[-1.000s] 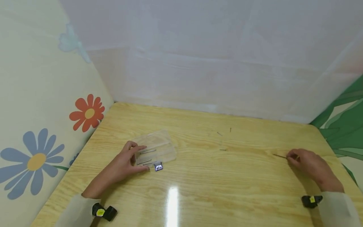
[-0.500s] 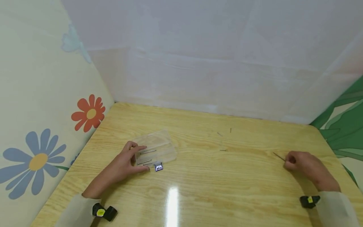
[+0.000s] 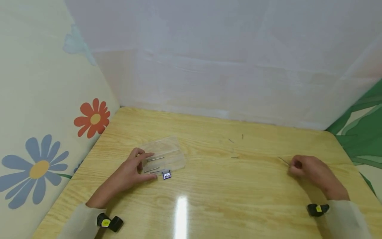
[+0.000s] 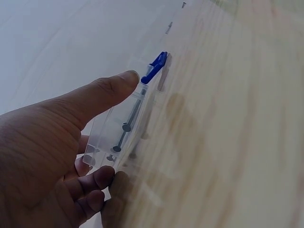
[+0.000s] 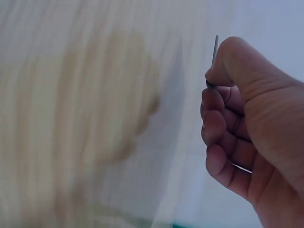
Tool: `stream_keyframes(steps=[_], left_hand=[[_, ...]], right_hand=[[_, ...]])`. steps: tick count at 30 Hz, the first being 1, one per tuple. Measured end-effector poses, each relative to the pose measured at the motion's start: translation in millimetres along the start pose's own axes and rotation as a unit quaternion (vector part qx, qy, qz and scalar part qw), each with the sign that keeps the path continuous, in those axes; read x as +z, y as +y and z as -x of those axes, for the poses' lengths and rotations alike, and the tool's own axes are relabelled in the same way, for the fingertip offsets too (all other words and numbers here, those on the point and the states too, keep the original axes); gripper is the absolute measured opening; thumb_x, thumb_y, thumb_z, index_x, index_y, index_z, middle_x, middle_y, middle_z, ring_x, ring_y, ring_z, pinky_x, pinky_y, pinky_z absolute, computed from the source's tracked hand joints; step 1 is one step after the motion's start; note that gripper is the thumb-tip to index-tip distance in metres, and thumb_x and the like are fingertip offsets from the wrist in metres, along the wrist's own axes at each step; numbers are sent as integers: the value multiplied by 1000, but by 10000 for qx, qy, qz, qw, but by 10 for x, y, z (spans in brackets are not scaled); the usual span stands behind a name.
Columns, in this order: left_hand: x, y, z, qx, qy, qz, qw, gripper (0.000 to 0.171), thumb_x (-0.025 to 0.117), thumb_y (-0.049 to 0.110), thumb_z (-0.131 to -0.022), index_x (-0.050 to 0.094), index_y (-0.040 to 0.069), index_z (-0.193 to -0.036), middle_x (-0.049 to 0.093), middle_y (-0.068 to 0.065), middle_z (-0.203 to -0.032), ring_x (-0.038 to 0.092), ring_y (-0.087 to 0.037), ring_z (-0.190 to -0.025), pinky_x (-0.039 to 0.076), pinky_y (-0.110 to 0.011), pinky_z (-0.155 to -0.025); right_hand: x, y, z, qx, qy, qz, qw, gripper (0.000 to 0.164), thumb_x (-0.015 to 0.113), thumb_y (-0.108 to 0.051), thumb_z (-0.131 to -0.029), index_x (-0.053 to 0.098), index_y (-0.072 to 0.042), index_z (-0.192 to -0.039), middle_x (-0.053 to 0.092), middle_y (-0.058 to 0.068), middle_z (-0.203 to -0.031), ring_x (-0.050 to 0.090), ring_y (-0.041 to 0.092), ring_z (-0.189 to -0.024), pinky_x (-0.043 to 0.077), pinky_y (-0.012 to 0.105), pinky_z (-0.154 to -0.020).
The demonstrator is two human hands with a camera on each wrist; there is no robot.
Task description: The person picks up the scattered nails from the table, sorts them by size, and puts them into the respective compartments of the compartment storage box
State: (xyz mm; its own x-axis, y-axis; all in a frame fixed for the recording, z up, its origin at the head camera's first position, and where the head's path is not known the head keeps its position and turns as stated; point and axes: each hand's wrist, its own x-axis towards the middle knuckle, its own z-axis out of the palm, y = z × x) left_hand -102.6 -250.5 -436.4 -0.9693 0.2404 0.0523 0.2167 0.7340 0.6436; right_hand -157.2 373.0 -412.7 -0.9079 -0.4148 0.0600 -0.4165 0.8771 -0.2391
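A clear plastic compartment box [image 3: 174, 154] lies on the left part of the table, with several nails [image 3: 156, 159] inside. Its blue latch [image 4: 155, 68] sticks out at the near side, close to my left thumb. My left hand [image 3: 128, 174] grips the box by its left end, thumb on one side and fingers on the other. Over the right part of the table, my right hand [image 3: 313, 172] pinches a nail [image 5: 215, 50] between thumb and index finger. The nail's thin shaft juts out past the fingertips, up and to the left in the head view.
Three loose small nails lie mid-table: a slanted nail [image 3: 231, 140], a darker nail [image 3: 242, 136] behind it, and a flat-lying nail [image 3: 234, 157] nearer. A pale cloth wall [image 3: 221, 66] rises at the table's [image 3: 226, 196] far edge. Printed flower panels flank the left side.
My right hand has moved left with the nail, whose free end now tilts up more. My left hand and the box have stayed in place.
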Motion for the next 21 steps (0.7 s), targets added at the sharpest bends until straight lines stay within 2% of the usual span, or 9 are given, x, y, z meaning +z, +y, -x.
stream_keyframes(steps=[4,9,21], left_hand=[[0,4,8,19,20,-11,10000,79,90,42,-80,60,2,-141,39,-8,-113,45,-18,-86,42,-32,-73],[12,6,9,-11,4,7,10000,79,90,41,-80,59,2,-142,39,-8,-114,45,-18,-86,41,-32,-72],[42,27,-6,3,37,45,10000,79,90,40,-80,60,1,-142,39,-7,-113,45,-18,-85,41,-30,-70]], right_hand=[[24,-124,-74,-416,326,-95,9986,15,74,-2,-86,66,-15,-81,55,-13,-75,45,2,-66,42,29,-60],[70,-333,-185,-747,461,-146,9960,22,73,-2,-85,62,-20,-79,50,-16,-73,43,0,-65,41,27,-59],[188,-1000,-563,-1391,151,-298,9897,16,71,-6,-87,63,-20,-83,53,-14,-76,47,2,-65,44,28,-60]])
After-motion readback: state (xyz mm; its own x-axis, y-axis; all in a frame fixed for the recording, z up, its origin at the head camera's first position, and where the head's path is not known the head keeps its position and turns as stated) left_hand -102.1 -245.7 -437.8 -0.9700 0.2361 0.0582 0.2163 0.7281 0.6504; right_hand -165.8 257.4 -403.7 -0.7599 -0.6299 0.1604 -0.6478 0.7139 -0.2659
